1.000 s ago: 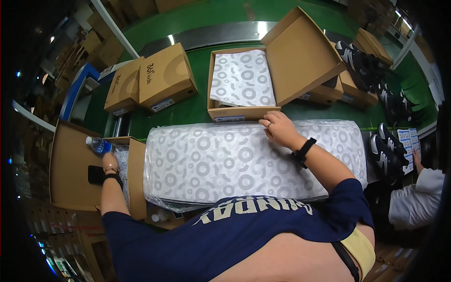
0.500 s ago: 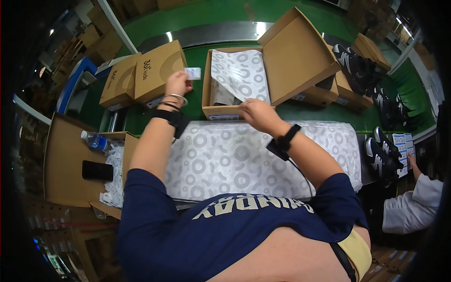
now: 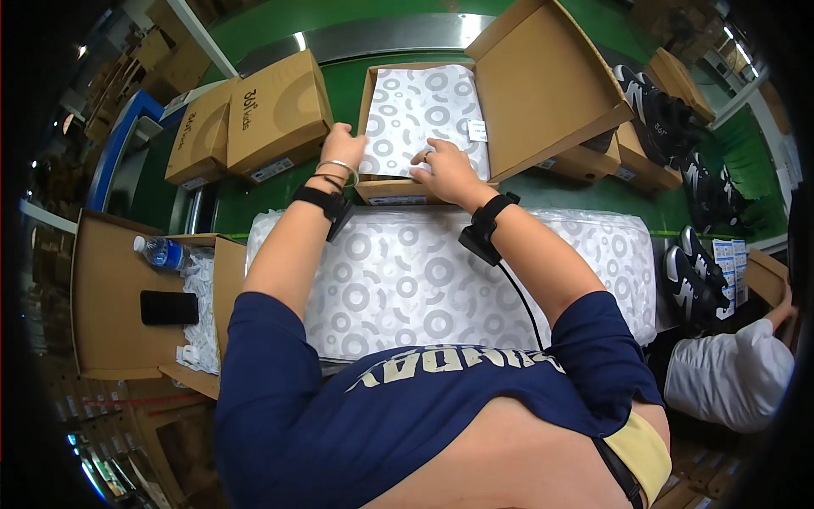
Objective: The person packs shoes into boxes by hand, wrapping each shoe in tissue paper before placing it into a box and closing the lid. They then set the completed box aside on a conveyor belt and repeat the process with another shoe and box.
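An open cardboard shoebox stands ahead of me, its lid raised at the right. White wrapping paper with grey rings covers the contents. A small white label lies on the paper near the lid side. My left hand is at the box's left wall, fingers curled by the paper's edge; what they hold, if anything, is hidden. My right hand rests over the paper's near right part, fingers spread, holding nothing.
A stack of patterned paper lies before me. Closed shoeboxes stand left. An open carton holds a bottle, a phone and labels. Black shoes stand right, near another person's sleeve.
The label has left my left hand and lies on the paper. The lifted paper now lies flat over the box. My left hand moved right to the box; the other person's arm shifted.
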`<action>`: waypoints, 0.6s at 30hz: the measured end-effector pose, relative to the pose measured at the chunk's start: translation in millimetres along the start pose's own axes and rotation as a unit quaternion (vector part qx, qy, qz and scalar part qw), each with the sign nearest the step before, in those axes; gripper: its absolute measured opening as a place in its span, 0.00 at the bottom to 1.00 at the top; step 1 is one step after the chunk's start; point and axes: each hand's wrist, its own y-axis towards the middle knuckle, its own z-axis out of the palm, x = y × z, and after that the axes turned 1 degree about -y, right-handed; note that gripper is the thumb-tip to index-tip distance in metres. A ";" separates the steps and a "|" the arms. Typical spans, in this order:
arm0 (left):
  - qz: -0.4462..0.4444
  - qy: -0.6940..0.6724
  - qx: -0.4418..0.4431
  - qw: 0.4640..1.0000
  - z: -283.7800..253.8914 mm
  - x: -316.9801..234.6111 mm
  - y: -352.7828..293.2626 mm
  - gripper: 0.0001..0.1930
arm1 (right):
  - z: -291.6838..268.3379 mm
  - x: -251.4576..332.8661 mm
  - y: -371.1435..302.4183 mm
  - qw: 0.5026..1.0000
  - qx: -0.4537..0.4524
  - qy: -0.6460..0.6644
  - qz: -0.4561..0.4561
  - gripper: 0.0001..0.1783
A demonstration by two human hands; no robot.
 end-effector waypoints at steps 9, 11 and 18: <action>0.064 0.271 0.183 0.943 -3.3 -42.8 -9.5 0.24 | 9.3 18.9 -7.2 0.996 -0.028 -0.035 -0.073 0.15; 0.043 0.249 0.186 0.949 -3.2 -41.1 -11.4 0.25 | 7.8 19.5 -9.0 0.997 -0.020 -0.038 -0.068 0.15; -0.026 0.183 0.154 0.971 15.4 -11.7 3.2 0.29 | 10.3 18.9 -16.6 0.991 -0.065 -0.039 -0.113 0.16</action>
